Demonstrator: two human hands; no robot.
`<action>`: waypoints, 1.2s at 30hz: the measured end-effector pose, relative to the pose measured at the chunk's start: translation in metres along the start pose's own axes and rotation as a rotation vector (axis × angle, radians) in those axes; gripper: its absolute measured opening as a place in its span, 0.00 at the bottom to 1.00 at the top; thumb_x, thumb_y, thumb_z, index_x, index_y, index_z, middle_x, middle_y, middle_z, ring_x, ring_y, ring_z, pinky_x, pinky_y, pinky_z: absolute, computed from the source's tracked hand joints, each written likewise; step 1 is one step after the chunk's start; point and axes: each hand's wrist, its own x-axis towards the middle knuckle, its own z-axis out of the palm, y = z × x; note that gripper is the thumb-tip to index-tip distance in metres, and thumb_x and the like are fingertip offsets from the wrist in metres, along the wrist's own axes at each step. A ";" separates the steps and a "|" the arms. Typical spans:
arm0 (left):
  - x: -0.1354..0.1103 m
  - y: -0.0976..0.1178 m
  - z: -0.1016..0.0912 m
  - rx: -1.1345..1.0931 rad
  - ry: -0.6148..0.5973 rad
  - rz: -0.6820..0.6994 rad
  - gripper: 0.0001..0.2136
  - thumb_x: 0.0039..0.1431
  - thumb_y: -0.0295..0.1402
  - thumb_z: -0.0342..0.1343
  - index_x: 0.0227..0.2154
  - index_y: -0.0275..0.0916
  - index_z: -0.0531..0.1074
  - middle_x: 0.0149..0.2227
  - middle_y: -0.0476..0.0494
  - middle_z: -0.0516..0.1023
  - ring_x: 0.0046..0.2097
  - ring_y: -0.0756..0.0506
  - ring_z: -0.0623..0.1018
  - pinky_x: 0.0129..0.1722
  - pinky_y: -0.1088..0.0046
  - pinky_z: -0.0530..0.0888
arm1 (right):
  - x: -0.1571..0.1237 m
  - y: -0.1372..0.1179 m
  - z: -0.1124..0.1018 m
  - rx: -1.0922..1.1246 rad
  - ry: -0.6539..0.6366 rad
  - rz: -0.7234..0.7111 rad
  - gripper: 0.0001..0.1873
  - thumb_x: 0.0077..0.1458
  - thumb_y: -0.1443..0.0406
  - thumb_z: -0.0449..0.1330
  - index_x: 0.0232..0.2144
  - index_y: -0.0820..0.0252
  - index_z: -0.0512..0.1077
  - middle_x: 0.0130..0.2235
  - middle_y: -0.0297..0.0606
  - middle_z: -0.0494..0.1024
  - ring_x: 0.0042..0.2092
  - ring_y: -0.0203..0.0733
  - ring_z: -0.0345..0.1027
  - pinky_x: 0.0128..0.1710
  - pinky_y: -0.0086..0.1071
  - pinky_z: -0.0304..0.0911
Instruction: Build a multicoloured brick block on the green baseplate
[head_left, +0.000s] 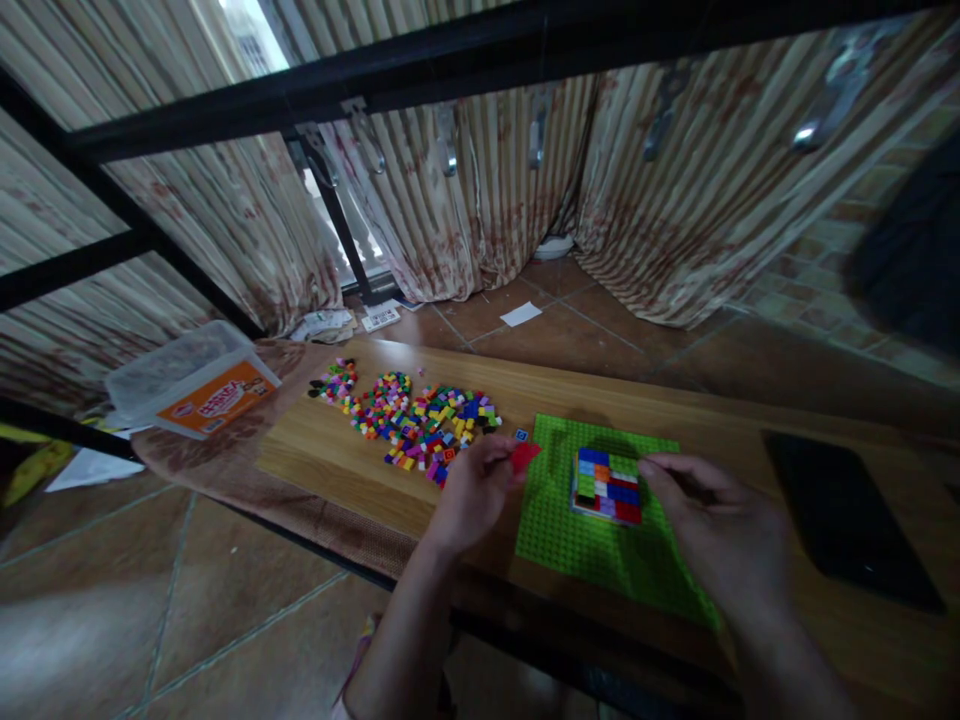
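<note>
- The brick block [606,487] is being carried by the green baseplate [551,520], near its middle, with its uneven, many-coloured top being shown to the camera.
- Trouble could be brewing here: if the block is being pressed off-centre by the right hand [716,520], bricks at its edge could be prised loose.
- The red piece [524,457] is being held over the baseplate's left edge; if the grip is being applied too near its rim, it could be dropped.
- A small blue brick [521,435] is lying just beyond, and it could be knocked by a careless knuckle.
- Now the poses: the red piece is being pinched between thumb and fingers of the left hand [474,490], its forearm being angled up from the bottom edge.
- The right hand is being held beside the block, back upward, thumb and forefinger being drawn close together; whether anything is being gripped there cannot be told.
- Farther out, loose bricks [457,415] are being heaped leftward on the wooden table [637,385], while a dark tablet [847,515] is being kept at the right.
</note>
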 end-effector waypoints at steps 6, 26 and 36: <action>-0.009 0.016 0.010 -0.387 -0.101 -0.173 0.18 0.47 0.32 0.65 0.43 0.38 0.73 0.37 0.44 0.77 0.35 0.46 0.80 0.39 0.68 0.76 | -0.014 -0.016 0.016 0.168 -0.200 -0.134 0.23 0.52 0.55 0.64 0.50 0.50 0.71 0.43 0.36 0.77 0.38 0.40 0.71 0.38 0.35 0.70; -0.016 0.020 0.015 -0.210 -0.318 -0.141 0.16 0.51 0.43 0.63 0.28 0.32 0.75 0.25 0.49 0.72 0.26 0.54 0.66 0.27 0.77 0.62 | -0.028 -0.024 0.032 0.051 -0.469 -0.371 0.27 0.55 0.64 0.62 0.57 0.53 0.65 0.32 0.31 0.72 0.33 0.34 0.67 0.35 0.30 0.67; -0.016 0.022 0.013 -0.087 -0.363 -0.130 0.15 0.53 0.44 0.60 0.25 0.34 0.73 0.22 0.50 0.69 0.24 0.53 0.66 0.26 0.76 0.62 | -0.030 -0.023 0.026 0.165 -0.588 -0.300 0.25 0.55 0.68 0.59 0.56 0.51 0.64 0.31 0.28 0.72 0.32 0.32 0.69 0.36 0.27 0.67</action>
